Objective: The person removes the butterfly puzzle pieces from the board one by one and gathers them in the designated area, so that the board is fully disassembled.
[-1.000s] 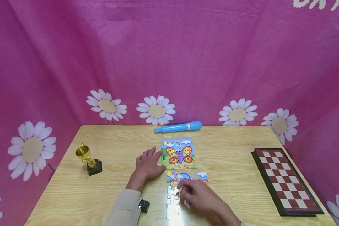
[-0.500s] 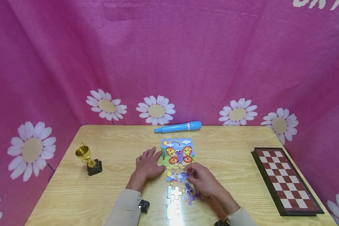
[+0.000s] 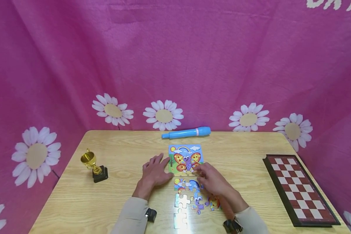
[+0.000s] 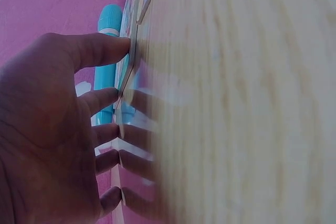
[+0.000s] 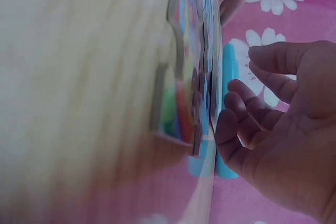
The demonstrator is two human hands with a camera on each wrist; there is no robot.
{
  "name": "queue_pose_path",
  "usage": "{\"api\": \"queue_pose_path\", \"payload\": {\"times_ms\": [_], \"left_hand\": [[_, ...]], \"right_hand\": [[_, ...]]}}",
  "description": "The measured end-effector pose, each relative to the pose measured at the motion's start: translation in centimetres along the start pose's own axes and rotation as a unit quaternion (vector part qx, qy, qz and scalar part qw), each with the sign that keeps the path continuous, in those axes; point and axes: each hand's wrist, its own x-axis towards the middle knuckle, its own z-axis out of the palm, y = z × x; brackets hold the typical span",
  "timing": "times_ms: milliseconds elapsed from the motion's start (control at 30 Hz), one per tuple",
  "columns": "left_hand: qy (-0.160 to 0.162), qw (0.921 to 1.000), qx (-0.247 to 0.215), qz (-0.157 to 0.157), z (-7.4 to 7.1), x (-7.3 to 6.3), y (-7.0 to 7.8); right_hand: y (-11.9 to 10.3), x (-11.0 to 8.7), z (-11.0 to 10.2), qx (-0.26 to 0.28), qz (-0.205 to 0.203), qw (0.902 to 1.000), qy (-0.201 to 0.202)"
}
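Note:
A picture board (image 3: 181, 150) with a cartoon butterfly lies flat mid-table. My left hand (image 3: 155, 174) rests spread at its left, fingertips on the wood and thumb at the board's lower-left corner; the left wrist view shows the thumb (image 4: 105, 51) against its edge. Below lie several jigsaw pieces: a sun piece (image 3: 179, 184), a rainbow piece (image 3: 194, 186), a purple face piece (image 3: 197, 204) and a red-orange piece (image 3: 214, 202). My right hand (image 3: 214, 182) hovers by the board's lower-right corner, fingers loosely bent; in the right wrist view nothing shows between them. It covers the spot right of the rainbow piece.
Two glare-washed pieces (image 3: 181, 201) lie at the left of the group. A blue microphone-shaped toy (image 3: 185, 133) lies behind the board. A gold trophy cup (image 3: 96, 169) stands at left, a folded chessboard (image 3: 299, 191) lies at right. Pink cloth (image 3: 175, 65) hangs behind the table.
My right hand has moved up and rightward from the lower pieces, uncovering the purple face piece and the red-orange piece. The left hand stays put. The head view has shifted slightly.

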Motion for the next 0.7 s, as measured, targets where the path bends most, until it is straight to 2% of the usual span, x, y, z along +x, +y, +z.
{"api": "queue_pose_path", "payload": {"times_ms": [167,267,700], "left_hand": [[-0.004,1.0000,0.003,-0.003,0.0,0.0,-0.1],[-0.005,1.0000,0.003,-0.005,0.0,0.1,-0.2],[-0.008,0.9999,0.006,-0.005,0.2,0.2,-0.2]], "right_hand": [[-0.1,0.9,-0.1,-0.038,-0.047,0.9982,0.006],[-0.5,1.6,-0.2,-0.059,-0.056,0.9967,0.006],[-1.5,3.7,0.5,-0.066,-0.005,0.9972,-0.034]]}}
